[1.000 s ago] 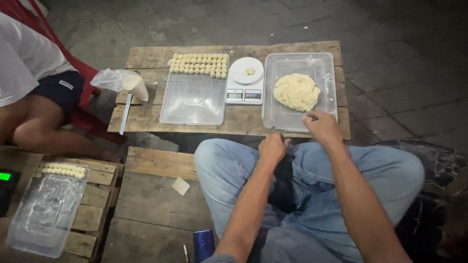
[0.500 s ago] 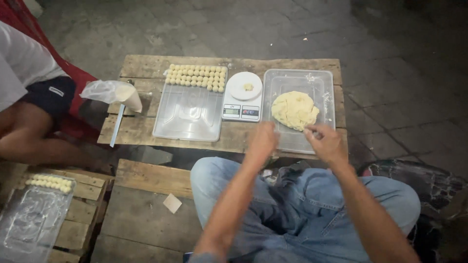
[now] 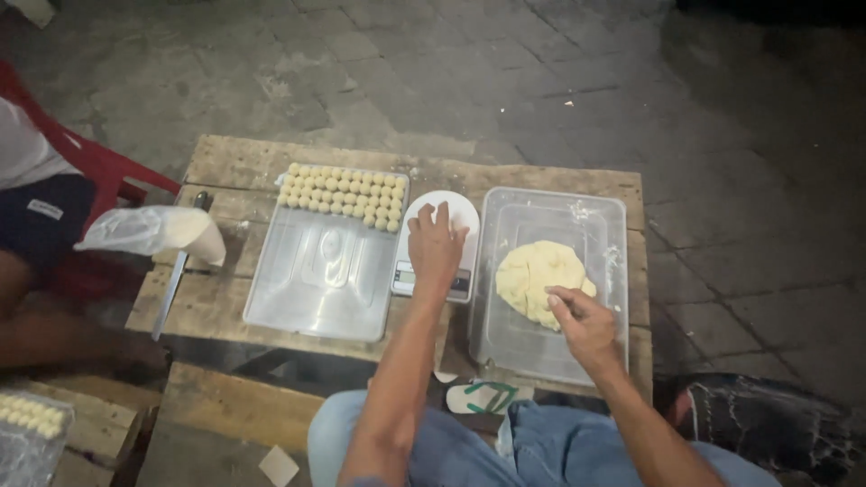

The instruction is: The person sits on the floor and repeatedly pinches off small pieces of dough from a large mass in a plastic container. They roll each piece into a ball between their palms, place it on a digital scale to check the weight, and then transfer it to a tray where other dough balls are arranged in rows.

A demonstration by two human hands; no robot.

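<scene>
My left hand (image 3: 435,247) reaches over the white kitchen scale (image 3: 460,215) in the middle of the wooden table (image 3: 225,164), fingers curled down onto its round plate; whatever lies under them is hidden. My right hand (image 3: 582,323) rests on the near edge of a pale dough lump (image 3: 532,275) inside a clear plastic tub (image 3: 595,216) at the right, fingertips pinching at the dough. To the left of the scale a clear tray (image 3: 316,280) carries rows of several small dough balls (image 3: 343,191) along its far edge.
A plastic bag of flour (image 3: 158,233) and a long metal tool (image 3: 171,287) lie at the table's left end. Another person's leg (image 3: 36,298) and a red chair (image 3: 99,171) are at the left. A second tray with dough balls (image 3: 27,417) sits lower left. A sandal (image 3: 487,397) lies under the table.
My left hand has gone from near my lap up onto the scale's plate. My right hand stays at the dough's near edge. The camera has come closer to the table.
</scene>
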